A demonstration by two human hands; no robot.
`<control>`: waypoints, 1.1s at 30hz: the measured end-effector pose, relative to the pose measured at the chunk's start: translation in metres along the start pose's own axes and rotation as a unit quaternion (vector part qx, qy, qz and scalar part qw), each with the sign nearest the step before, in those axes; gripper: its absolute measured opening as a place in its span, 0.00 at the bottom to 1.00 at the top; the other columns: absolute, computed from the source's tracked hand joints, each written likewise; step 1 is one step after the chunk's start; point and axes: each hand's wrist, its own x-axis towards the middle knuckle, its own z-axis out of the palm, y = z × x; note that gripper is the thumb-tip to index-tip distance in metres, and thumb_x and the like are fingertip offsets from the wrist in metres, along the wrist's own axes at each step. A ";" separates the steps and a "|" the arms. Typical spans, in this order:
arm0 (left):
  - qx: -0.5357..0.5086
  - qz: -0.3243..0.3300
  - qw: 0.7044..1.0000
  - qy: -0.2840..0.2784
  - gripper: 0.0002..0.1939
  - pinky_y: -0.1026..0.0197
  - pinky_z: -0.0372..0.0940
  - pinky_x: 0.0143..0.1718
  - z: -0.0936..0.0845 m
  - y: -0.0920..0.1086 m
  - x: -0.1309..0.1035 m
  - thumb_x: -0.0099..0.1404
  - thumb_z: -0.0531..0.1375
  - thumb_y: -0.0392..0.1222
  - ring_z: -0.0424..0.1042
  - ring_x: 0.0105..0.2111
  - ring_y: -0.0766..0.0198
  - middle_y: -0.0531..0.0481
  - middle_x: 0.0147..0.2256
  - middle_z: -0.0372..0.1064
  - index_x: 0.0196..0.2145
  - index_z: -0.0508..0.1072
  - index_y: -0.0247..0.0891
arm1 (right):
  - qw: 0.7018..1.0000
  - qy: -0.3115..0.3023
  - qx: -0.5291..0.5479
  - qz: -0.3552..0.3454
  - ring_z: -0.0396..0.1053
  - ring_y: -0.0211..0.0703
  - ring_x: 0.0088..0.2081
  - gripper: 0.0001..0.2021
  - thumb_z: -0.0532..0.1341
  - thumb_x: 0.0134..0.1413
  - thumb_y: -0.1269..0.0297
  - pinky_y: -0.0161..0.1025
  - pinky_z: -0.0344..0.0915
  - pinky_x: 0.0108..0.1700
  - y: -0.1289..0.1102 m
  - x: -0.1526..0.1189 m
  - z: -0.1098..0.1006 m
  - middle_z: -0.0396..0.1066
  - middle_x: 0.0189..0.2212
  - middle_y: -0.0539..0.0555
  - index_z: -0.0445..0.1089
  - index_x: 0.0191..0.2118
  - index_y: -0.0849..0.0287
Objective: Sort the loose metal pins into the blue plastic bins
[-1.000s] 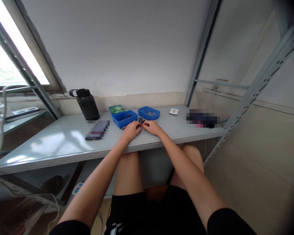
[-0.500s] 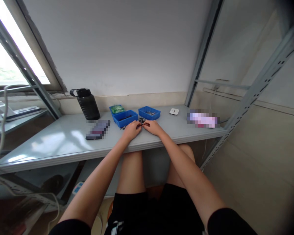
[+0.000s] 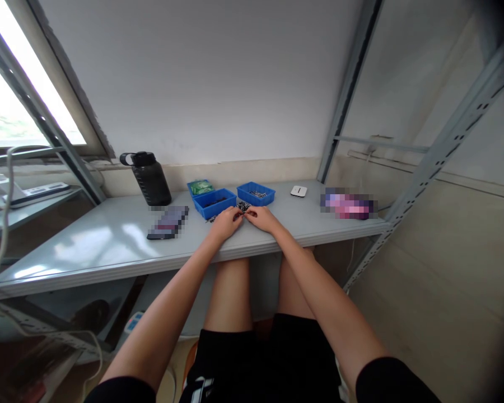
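Observation:
My left hand (image 3: 228, 223) and my right hand (image 3: 260, 218) meet fingertip to fingertip just above the grey tabletop (image 3: 130, 246). Both have their fingers pinched together, and whatever lies between them is too small to name. Right behind the fingertips lies a pile of small dark and silvery metal pieces (image 3: 244, 206), partly covered by my hands. A few more slim pieces (image 3: 211, 219) lie left of my left hand. Behind that hand stands a blue bin (image 3: 205, 211) with dark small parts inside. A second blue bin (image 3: 272, 197), behind my right hand, holds silvery slender pieces.
A green packet (image 3: 201, 187) sits in a blue tray behind the left bin. Farther left are a dark bottle (image 3: 151, 182) and a blurred phone-like object (image 3: 168, 224). To the right lie a small white square device (image 3: 299, 191) and a blurred pinkish object (image 3: 348, 205). Metal uprights (image 3: 348, 89) frame the table.
My hands stay pinched together in nearly the same spot. My knees have shifted slightly inward under the table. The blurred object at the right shows darker colours.

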 end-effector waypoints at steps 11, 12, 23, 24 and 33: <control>0.004 -0.025 1.000 0.006 0.08 0.57 0.65 0.38 0.001 0.001 0.000 0.66 0.57 0.42 0.69 0.34 0.63 0.50 0.33 0.70 0.36 0.70 0.35 | 1.000 0.011 -0.004 0.008 0.65 0.38 0.29 0.13 0.55 0.58 0.58 0.33 0.57 0.34 -0.001 0.000 0.001 0.73 0.27 0.51 0.74 0.31 0.58; 0.004 -0.026 1.000 0.005 0.08 0.57 0.65 0.37 0.001 0.000 0.000 0.66 0.57 0.43 0.69 0.33 0.63 0.50 0.33 0.70 0.36 0.70 0.35 | 1.000 0.011 -0.003 0.009 0.65 0.38 0.29 0.14 0.55 0.59 0.57 0.33 0.57 0.34 -0.001 0.000 0.001 0.73 0.27 0.51 0.74 0.31 0.58; -0.005 -0.028 0.999 -0.015 0.11 0.58 0.66 0.35 -0.002 0.002 0.000 0.66 0.57 0.46 0.69 0.30 0.65 0.52 0.29 0.68 0.34 0.70 0.34 | 1.000 0.010 0.000 0.015 0.66 0.38 0.29 0.13 0.56 0.58 0.57 0.33 0.56 0.33 -0.002 -0.001 0.001 0.73 0.26 0.51 0.74 0.31 0.58; -0.004 -0.030 0.999 -0.017 0.12 0.58 0.66 0.34 -0.003 0.002 0.000 0.66 0.57 0.47 0.68 0.29 0.65 0.53 0.29 0.68 0.34 0.70 0.34 | 1.000 0.009 0.000 0.015 0.65 0.38 0.29 0.13 0.56 0.58 0.57 0.33 0.56 0.33 -0.002 -0.001 0.000 0.72 0.26 0.51 0.73 0.31 0.58; -0.009 -0.037 0.999 -0.020 0.12 0.58 0.67 0.35 -0.003 0.003 0.000 0.67 0.57 0.46 0.70 0.30 0.65 0.52 0.30 0.69 0.38 0.70 0.34 | 1.000 0.008 0.006 0.022 0.64 0.38 0.29 0.16 0.55 0.59 0.53 0.34 0.56 0.33 -0.005 -0.001 0.000 0.72 0.26 0.51 0.74 0.30 0.59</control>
